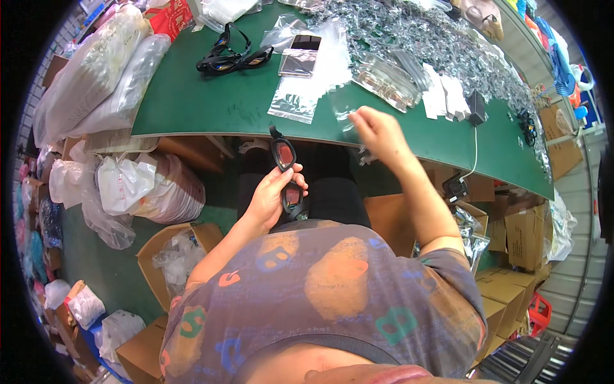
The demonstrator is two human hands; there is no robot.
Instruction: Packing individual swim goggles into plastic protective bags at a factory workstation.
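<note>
My left hand (274, 194) is closed around the middle of a pair of black swim goggles (283, 153) with reddish mirrored lenses, held upright over my lap before the table's near edge. Over that edge, farther right, my right hand (378, 133) has its fingers pinched together on a thin piece of clear plastic film (342, 110). More black goggles (233, 62) with straps lie on the green table (185, 105) at the left. Clear plastic bags (294, 99) lie in the middle, with a phone (300, 56) on top, partly covered.
A heap of small clear plastic pieces (435, 38) covers the back right. Nearer are a clear bag of parts (387, 83), white paper slips (444, 96) and a black adapter (476, 107) with a cable. Stuffed plastic sacks (96, 77) and cardboard boxes (176, 256) crowd the left side.
</note>
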